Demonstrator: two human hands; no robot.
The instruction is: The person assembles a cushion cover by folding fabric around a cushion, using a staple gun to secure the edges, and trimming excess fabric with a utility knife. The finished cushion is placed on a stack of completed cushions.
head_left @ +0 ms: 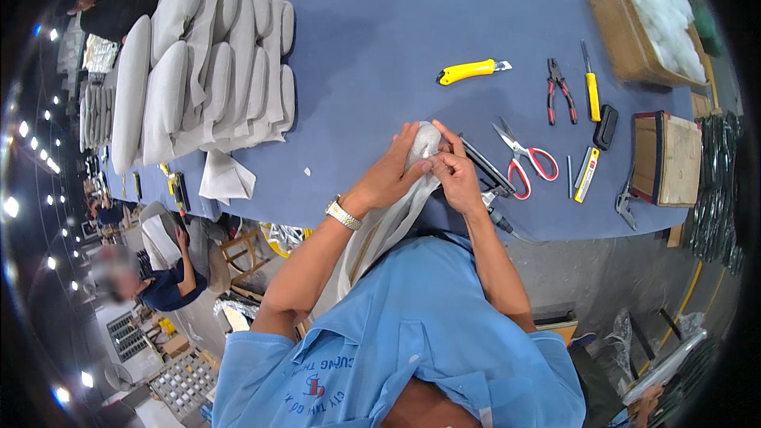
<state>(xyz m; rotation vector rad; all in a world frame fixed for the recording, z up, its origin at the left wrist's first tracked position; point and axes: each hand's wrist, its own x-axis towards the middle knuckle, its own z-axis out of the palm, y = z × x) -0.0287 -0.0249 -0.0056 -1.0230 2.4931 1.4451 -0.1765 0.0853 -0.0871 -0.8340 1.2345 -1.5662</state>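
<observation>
My left hand (387,175) holds the grey fabric (426,138), right hand (458,180) pinches its fold; imo keep tension even.

12 o'clock: blue-topped worktable (372,28), edges bowed by the lens; 9 o'clock: bright white ceiling lamps (10,207) in rows across a dark ceiling (36,190); 8 o'clock: wooden chair (239,255); 4 o'clock: grey floor (590,273), yellow floor line (694,281) further out

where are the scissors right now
In the head view, the scissors lie on the blue table, right of the right hand, beside the black tool and nearer the person than the pliers.
</observation>
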